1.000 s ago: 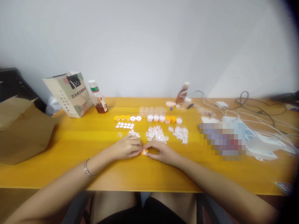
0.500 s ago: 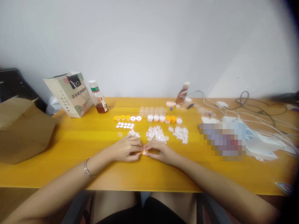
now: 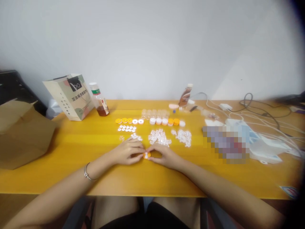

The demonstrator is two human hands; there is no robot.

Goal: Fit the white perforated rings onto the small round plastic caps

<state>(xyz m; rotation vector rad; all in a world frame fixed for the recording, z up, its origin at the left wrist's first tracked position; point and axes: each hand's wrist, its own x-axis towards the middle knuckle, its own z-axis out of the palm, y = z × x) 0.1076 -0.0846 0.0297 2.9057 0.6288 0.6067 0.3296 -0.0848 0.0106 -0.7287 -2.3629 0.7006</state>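
Between my fingertips, low over the table, is a small round orange piece with a white part at its middle. My left hand grips its left side with thumb and fingers, while my right hand closes on it from the right. Small white pieces lie just beyond my left fingers. Behind them are rows of white discs and orange and white rings. Loose white plastic pieces form a pile past my right hand, with another pile to its right.
Orange and white round caps line up ahead, with clear cups behind. Bottles and a paper gift bag stand at the back. A brown paper bag is at left; cables and plastic packaging lie right.
Both hands stay at the orange piece with only slight finger movement. The white part at its middle stood up as a peak before and now looks lower. The view has shifted slightly.
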